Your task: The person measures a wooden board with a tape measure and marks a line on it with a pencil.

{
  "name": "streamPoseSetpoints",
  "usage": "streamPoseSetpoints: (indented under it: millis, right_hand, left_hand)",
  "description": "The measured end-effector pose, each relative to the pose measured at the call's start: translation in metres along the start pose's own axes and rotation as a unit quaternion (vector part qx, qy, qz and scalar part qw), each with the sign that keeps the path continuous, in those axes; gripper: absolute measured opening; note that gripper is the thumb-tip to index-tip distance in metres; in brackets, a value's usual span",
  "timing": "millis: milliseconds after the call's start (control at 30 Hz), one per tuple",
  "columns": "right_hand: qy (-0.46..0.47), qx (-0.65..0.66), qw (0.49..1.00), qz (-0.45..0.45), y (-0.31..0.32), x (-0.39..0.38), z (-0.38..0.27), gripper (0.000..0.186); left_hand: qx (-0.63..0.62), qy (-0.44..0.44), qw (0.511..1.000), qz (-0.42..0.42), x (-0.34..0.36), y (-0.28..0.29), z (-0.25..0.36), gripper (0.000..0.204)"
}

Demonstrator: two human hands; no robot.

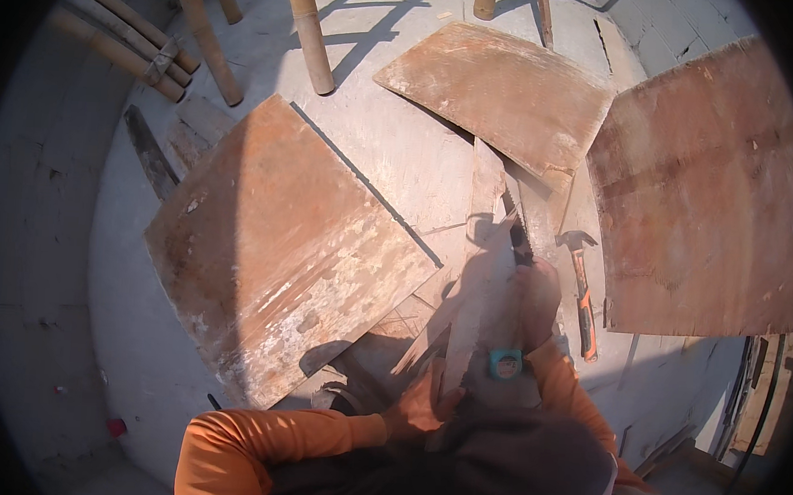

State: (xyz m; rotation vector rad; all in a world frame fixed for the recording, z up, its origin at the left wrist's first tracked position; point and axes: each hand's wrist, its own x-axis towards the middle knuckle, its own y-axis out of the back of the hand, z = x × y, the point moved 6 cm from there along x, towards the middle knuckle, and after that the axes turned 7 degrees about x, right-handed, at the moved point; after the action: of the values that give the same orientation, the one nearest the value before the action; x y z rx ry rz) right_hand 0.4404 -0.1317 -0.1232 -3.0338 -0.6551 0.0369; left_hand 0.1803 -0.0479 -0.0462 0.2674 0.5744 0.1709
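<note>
Both hands (423, 403) on plank (481, 280) beside hammer (582, 295)

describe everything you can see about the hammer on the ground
The hammer is a claw hammer with a dark metal head and an orange handle with black sections. It lies flat on the pale concrete floor, head pointing away from the person, beside the edge of a large reddish plywood sheet. Neither hand touches it; the right hand is just beside it.

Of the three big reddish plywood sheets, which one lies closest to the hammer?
The right-hand sheet, filling the picture's right side: the hammer with its orange handle lies right along its left edge. The left sheet and the top sheet lie farther off.
</note>
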Motion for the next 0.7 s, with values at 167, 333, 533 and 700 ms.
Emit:
streamPoseSetpoints:
  millis: [167,333,533,700]
  right_hand:
    - [-0.087,0.055,0.994,0.024,-0.008,0.019,-0.003,0.039]
    - [0.122,-0.078,0.989,-0.001,-0.032,0.033,-0.082,0.034]
    - [-0.113,0.126,0.986,-0.001,-0.057,0.074,-0.065,0.042]
    - [-0.390,0.264,0.878,-0.090,-0.098,0.067,-0.001,0.077]
  left_hand:
    - [-0.123,0.066,0.988,-0.066,-0.039,0.061,0.040,0.036]
    - [-0.228,0.123,0.962,-0.081,-0.062,0.094,0.090,0.037]
    - [-0.367,0.124,0.919,-0.080,-0.065,0.057,0.084,0.044]
    - [-0.213,0.145,0.964,-0.060,-0.054,0.044,0.035,0.044]
